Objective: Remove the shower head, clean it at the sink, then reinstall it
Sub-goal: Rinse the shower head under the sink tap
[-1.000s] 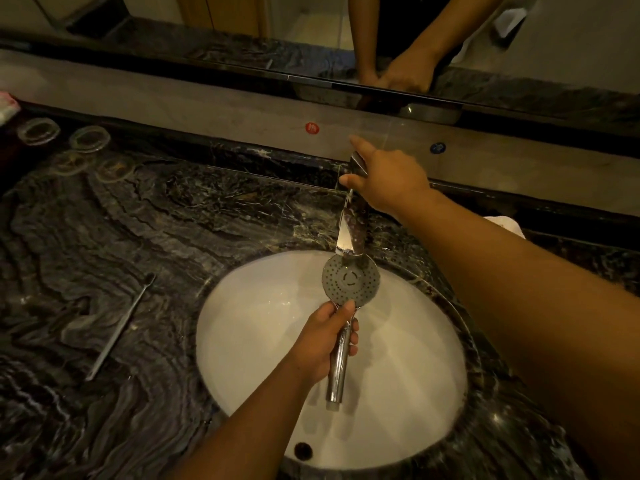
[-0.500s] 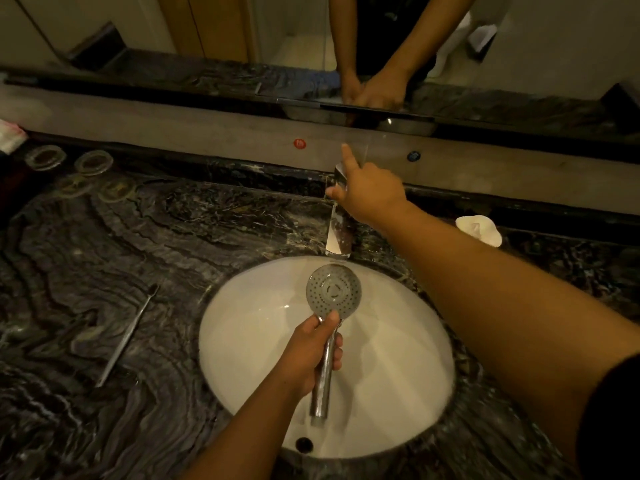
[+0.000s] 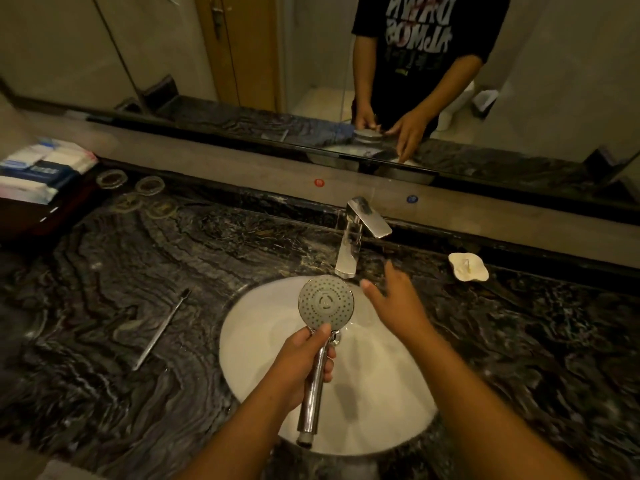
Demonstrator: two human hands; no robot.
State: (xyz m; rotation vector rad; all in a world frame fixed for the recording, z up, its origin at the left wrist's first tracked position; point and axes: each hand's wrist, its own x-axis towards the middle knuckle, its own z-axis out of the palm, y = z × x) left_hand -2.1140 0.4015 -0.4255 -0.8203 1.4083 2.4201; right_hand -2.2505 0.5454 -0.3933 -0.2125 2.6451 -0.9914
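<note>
A chrome shower head [image 3: 325, 302] with a round grey nozzle face is held over the white sink basin [image 3: 381, 393], face up, just below the spout of the chrome faucet [image 3: 348, 252]. My left hand [image 3: 301, 362] is shut on its handle, which points down toward me. My right hand [image 3: 394, 304] hovers open to the right of the nozzle face, fingers spread, holding nothing. The faucet lever [image 3: 370, 216] is swung to the right. No water stream is clearly visible.
A thin metal tool [image 3: 161, 329] lies on the dark marble counter [image 3: 104, 306] left of the basin. A white soap dish [image 3: 468, 267] sits right of the faucet. Glass coasters [image 3: 149, 185] and folded packets [image 3: 41, 168] are at the far left. A mirror [image 3: 311, 64] runs behind.
My right hand left the faucet lever and dropped beside the shower head. The lever now points right. The left hand keeps the shower head under the spout.
</note>
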